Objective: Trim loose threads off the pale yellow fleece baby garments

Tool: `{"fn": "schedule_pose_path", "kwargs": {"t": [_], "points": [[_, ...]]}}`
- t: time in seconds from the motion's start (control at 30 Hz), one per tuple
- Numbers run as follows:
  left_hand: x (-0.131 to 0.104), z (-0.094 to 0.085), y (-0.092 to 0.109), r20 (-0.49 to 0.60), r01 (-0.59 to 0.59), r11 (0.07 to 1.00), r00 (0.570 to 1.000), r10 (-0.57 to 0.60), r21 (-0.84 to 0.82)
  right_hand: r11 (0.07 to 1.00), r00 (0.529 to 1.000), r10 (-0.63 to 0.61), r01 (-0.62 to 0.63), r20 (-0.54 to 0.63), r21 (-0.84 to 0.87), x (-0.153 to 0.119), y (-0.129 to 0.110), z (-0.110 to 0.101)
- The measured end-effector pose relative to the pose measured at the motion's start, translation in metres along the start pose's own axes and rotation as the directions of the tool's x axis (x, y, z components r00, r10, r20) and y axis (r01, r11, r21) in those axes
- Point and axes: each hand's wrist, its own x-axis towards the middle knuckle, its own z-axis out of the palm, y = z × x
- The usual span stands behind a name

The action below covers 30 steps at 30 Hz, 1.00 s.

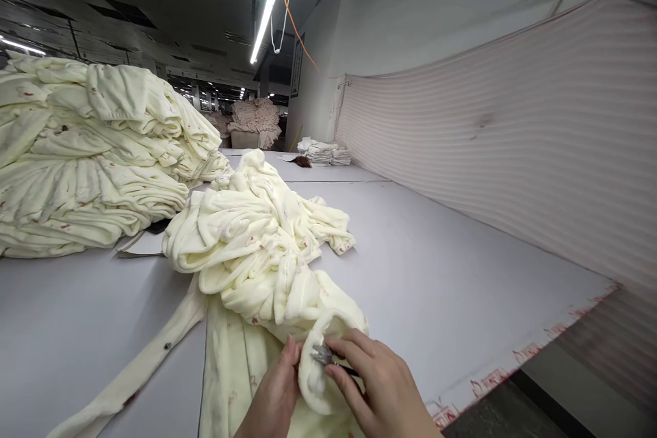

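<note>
A pale yellow plush garment (241,239) lies bunched on the table, with small printed figures on its cloth. My left hand (277,387) pinches a curled edge of it near the table's front. Close beside, my right hand (377,376) is closed on small thread snips (323,354), whose metal blades rest against the inside of that curl. The handle of the snips is mostly hidden under my fingers. A long belt-like strip (148,363) of the same cloth trails to the lower left.
A tall heap of the same yellow garments (87,157) stands on the left. White folded cloths (323,150) and a dark brown tuft (302,161) lie at the far end of the table (436,274). Striped fabric (487,130) hangs along the right side.
</note>
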Motion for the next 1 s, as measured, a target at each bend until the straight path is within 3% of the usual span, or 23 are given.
{"fn": "schedule_pose_path", "kwargs": {"t": [0.27,0.43,0.57,0.63,0.73,0.83,0.9,1.0], "points": [[-0.003,0.010,0.003,-0.044,-0.008,0.985,0.999,0.016,0.173,0.997,0.999,0.051,-0.051,0.000,0.062,-0.003,0.002,0.000],[0.000,0.019,0.008,-0.028,-0.001,0.977,1.000,0.007,0.213,0.959,0.990,0.135,-0.138,0.027,0.247,-0.002,0.013,-0.003],[0.027,0.029,0.023,-0.062,-0.081,0.978,0.994,0.094,0.190,0.872,0.941,0.324,-0.255,-0.101,0.418,-0.009,0.039,-0.010],[0.050,0.034,0.028,-0.061,-0.168,0.967,0.981,0.182,0.190,0.812,0.908,0.406,-0.308,-0.101,0.496,-0.021,0.050,-0.009],[0.084,0.038,0.026,-0.044,-0.183,0.956,0.979,0.198,0.229,0.834,0.922,0.387,-0.343,-0.015,0.432,-0.042,0.056,0.007],[0.100,0.033,0.019,-0.083,-0.068,0.944,0.991,0.100,0.322,0.951,0.959,0.276,-0.283,0.065,0.126,-0.051,0.058,0.028],[0.094,0.025,0.015,-0.136,-0.015,0.923,0.988,0.073,0.385,0.971,0.967,0.236,-0.239,0.096,0.024,-0.046,0.061,0.033],[0.067,0.012,0.008,-0.213,-0.022,0.874,0.967,0.142,0.485,0.942,0.966,0.257,-0.255,0.020,0.217,-0.029,0.070,0.027]]}}
